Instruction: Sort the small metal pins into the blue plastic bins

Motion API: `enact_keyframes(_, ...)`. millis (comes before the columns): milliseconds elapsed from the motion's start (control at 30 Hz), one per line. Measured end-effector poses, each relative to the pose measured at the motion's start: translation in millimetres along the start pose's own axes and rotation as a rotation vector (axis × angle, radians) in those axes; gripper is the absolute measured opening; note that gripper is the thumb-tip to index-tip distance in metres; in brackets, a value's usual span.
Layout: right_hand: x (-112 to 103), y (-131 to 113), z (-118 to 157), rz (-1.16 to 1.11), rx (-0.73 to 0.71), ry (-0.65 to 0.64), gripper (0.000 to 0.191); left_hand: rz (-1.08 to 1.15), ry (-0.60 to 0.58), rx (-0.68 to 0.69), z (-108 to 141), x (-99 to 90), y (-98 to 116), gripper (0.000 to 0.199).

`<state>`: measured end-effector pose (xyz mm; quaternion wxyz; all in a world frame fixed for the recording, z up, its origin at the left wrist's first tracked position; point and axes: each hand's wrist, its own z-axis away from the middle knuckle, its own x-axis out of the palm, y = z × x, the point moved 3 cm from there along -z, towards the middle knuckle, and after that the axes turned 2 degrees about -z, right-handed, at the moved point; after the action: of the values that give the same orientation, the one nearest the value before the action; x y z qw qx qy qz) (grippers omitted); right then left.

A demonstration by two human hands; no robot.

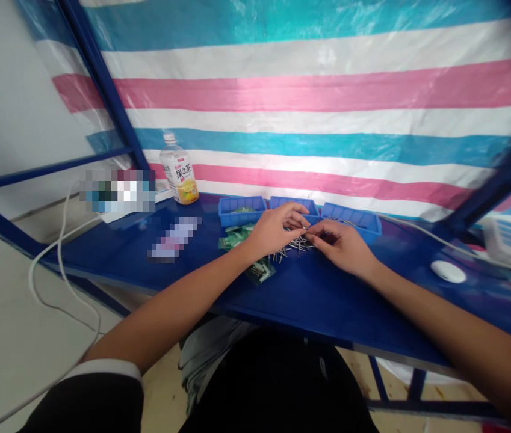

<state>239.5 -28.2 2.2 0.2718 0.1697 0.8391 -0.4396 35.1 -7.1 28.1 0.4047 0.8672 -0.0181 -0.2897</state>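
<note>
My left hand (277,230) reaches over a loose pile of thin metal screws or pins (298,245), its fingers curved toward the thumb. Opposite it, my right hand (343,248) has its fingers curled at the pile's right edge. The fingertips of both hands almost meet; something tiny may be between them, too small to make out. Green plastic packets (233,238) lie just left of the pile. A small clear bag with metal pieces inside (262,271) rests below my left wrist.
Behind the pile stand three blue bins: a left bin (241,210), a middle bin (295,205) partly hidden by my hand, and a right bin (368,225). A drink bottle (180,174) stands back left. A white oval object (448,272) and white cable (422,231) are at right.
</note>
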Motion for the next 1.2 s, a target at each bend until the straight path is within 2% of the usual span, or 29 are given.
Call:
enact_keyframes(133,1.9,-0.1,0.8,0.023,-0.007,-0.013,0.026,0.066,-0.002,0.005,-1.0,2.5,-4.9,0.041)
enact_keyframes(267,2.6,0.4,0.0,-0.02,0.052,-0.017,0.031,0.043,0.0,-0.033,-1.7,0.3,-9.5,0.049)
enact_keyframes(400,1.3,2.9,-2.6,-0.18,0.17,0.027,0.042,-0.192,0.028,0.002,-0.8,-5.2,-9.8,0.042)
enact_keyframes(533,-1.5,11.2,-3.3,-0.421,0.383,0.16,0.045,-0.464,-0.058,0.08,1.2,-3.0,-13.6,0.026)
enact_keyframes(633,-5.3,18.2,-1.9,-0.56,0.516,0.261,0.046,-0.546,-0.127,0.105,2.4,0.5,-18.0,0.026)
enact_keyframes(700,-8.5,19.7,-0.8,-0.552,0.544,0.263,0.046,-0.551,-0.142,0.099,2.6,1.3,-19.3,0.027)
enact_keyframes(800,-12.0,13.8,0.0,-0.283,0.408,0.16,0.043,-0.536,-0.126,0.083,2.3,0.1,-18.5,0.027)
enact_keyframes(900,-9.7,3.3,1.8,0.145,0.1,0.061,0.029,-0.531,-0.115,0.08,2.3,-1.2,-16.7,0.026)
enact_keyframes(967,-5.2,1.7,4.0,0.344,-0.05,0.024,0.024,-0.533,-0.119,0.079,2.4,-1.3,-15.8,0.026)
enact_keyframes(1067,0.0,9.3,6.0,0.488,-0.098,-0.025,0.028,-0.531,-0.117,0.07,2.4,-1.1,-15.6,0.026)
enact_keyframes(1200,1.2,20.4,4.5,0.485,-0.081,-0.104,0.027,-0.525,-0.102,0.067,1.8,-1.5,-16.7,0.025)
